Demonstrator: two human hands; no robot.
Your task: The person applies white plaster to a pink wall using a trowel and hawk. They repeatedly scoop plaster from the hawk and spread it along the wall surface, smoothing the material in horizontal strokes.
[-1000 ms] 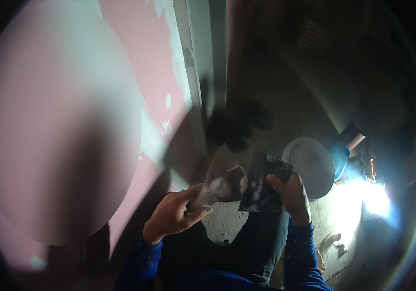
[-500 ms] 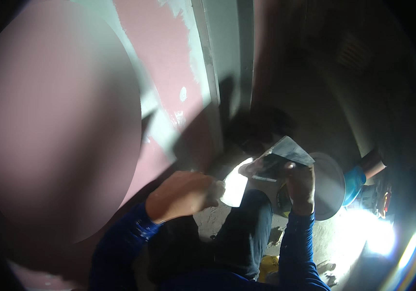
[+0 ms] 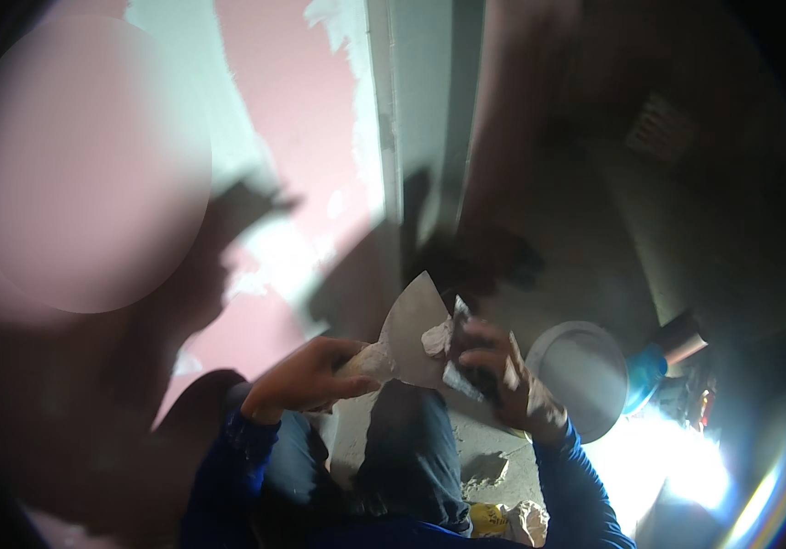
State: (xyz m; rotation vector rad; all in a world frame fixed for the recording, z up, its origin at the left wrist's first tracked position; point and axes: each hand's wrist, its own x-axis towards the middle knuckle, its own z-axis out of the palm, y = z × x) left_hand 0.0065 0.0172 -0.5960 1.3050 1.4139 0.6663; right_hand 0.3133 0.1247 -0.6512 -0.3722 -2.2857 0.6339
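Note:
My left hand (image 3: 306,373) is closed around the pale handle of a putty knife (image 3: 408,320), its broad triangular blade facing up above my knees. A white lump of filler (image 3: 436,339) sits on that blade near its right edge. In my right hand (image 3: 512,377) is a wide metal scraper (image 3: 458,340), held steeply with its edge against or very near the lump and the putty knife's blade. The fingers of that hand lie across the scraper's back and hide much of it.
Left and ahead stands a pink wall board (image 3: 287,110) with pale filler bands. A round grey bucket lid or top (image 3: 581,380) is to my right, beside a blue object (image 3: 645,375). A glaring lamp (image 3: 686,467) shines at lower right. A yellow-and-white bag (image 3: 507,522) lies near my legs.
My right hand has come left and turned the scraper from flat to steep, up to the putty knife. My left hand has shifted slightly left, with its blade now turned upward and filler showing.

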